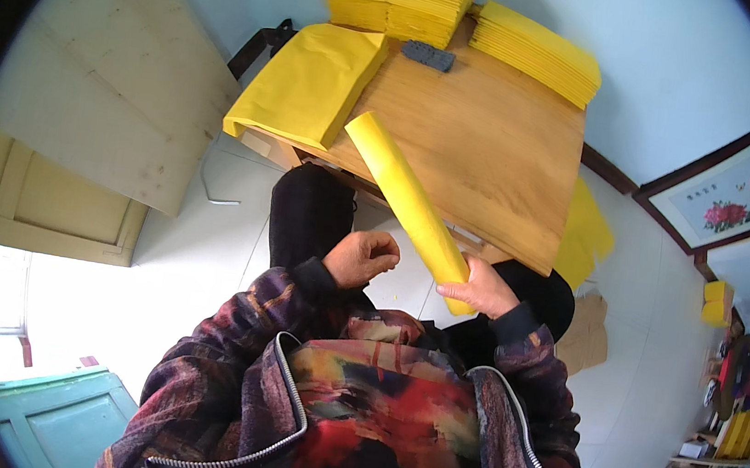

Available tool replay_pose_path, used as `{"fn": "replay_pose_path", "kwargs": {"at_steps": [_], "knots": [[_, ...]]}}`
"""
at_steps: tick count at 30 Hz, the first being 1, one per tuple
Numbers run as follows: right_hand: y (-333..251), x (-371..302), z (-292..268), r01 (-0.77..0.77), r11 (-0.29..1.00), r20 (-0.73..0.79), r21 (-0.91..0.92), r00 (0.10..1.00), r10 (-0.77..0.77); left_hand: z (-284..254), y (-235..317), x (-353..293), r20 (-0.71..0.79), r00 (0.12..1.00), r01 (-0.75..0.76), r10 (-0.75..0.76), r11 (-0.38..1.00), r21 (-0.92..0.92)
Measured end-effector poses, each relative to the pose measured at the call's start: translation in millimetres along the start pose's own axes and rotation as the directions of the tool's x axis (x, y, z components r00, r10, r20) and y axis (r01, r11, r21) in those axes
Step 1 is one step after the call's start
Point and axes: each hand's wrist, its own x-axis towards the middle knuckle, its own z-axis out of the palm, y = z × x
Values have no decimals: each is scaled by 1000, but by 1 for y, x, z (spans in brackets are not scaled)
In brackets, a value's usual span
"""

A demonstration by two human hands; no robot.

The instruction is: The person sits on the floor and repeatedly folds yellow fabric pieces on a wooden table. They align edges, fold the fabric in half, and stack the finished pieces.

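A long yellow roll [408, 203], of paper-like or felt-like sheet, slants up and left from my right hand [483, 289]. My right hand is wrapped round its lower end, with the thumb across the front. The roll's far end reaches over the near edge of the wooden table [487, 145]. Left of the roll, and apart from it, my left hand [361, 258] is curled closed above my lap, with nothing visible in its fingers. A thick stack of yellow sheets [314, 75] lies at the table's left side.
More yellow stacks [405, 6] stand at the back, with another stack [539, 51] at the back right. Between them lies a dark grey block [428, 55]. Yellow material [586, 235] hangs by the table's right side. Brown cardboard [586, 332] lies on the floor.
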Motion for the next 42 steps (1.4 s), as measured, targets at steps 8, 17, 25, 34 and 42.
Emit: {"fn": "replay_pose_path", "kwargs": {"at_steps": [8, 17, 25, 34, 42], "knots": [[-28, -5, 14, 37, 994, 79, 106, 996, -45, 5, -19, 27, 23, 983, -91, 183, 589, -803], [-41, -2, 16, -6, 966, 189, 258, 981, -45, 8, 9, 31, 0, 879, -179, 476, 330, -927], [-47, 7, 22, 218, 976, 45, -32, 975, -216, 17, 9, 45, -47, 858, -145, 512, 152, -978], [-64, 15, 45, 191, 870, -283, -455, 895, -344, 31, 12, 59, -217, 976, -204, 2, 344, -916], [-53, 23, 13, 38, 893, -435, -449, 864, -255, 55, 18, 75, -199, 980, -192, 21, 384, -903]]}}
